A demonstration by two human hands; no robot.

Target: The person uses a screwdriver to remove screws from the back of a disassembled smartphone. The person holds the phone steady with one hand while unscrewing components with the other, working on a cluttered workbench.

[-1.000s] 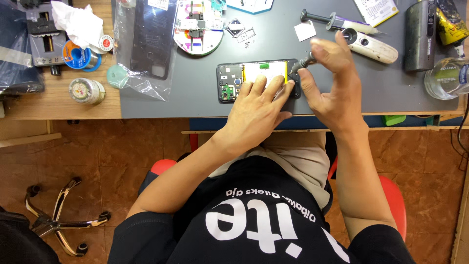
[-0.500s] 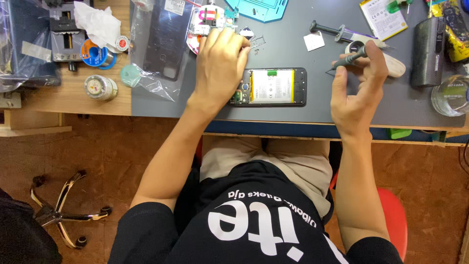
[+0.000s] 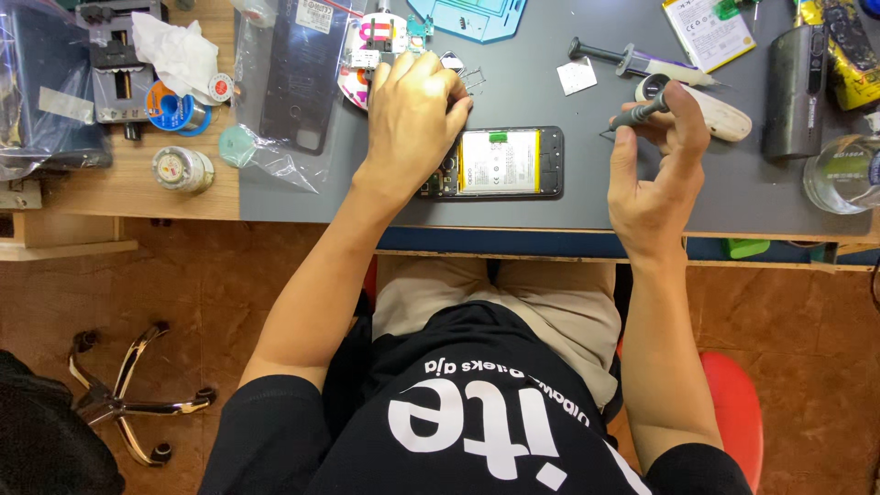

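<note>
We see the left hand [image 3: 414, 115] stretched forward from a bent arm, palm down, its fingers curled together over small parts at the near edge of a round white parts tray [image 3: 367, 46]; what, if anything, they pinch is hidden under the hand. The heel of that hand covers the left end of the opened phone [image 3: 502, 163], which lies flat on the grey surface [image 3: 642, 197] with its back off and a yellow-labelled battery showing.

The right hand [image 3: 655, 170] is raised upright on its wrist, just right of the phone and not touching it, with thumb and fingers closed around a slim dark screwdriver [image 3: 637, 114] whose tip points left, toward the phone.

Behind the right hand lies a white oblong tool [image 3: 724, 115], and beyond it a syringe [image 3: 623, 60] with a dark plunger. At the far right edge rests a flat white-and-yellow rectangular pack [image 3: 708, 29]. On the left, a clear plastic bag [image 3: 284, 101] holds a black phone back cover with a white label at its top. Further left stand a blue solder spool [image 3: 174, 108] and a small round tin [image 3: 181, 168] on the wooden part.
</note>
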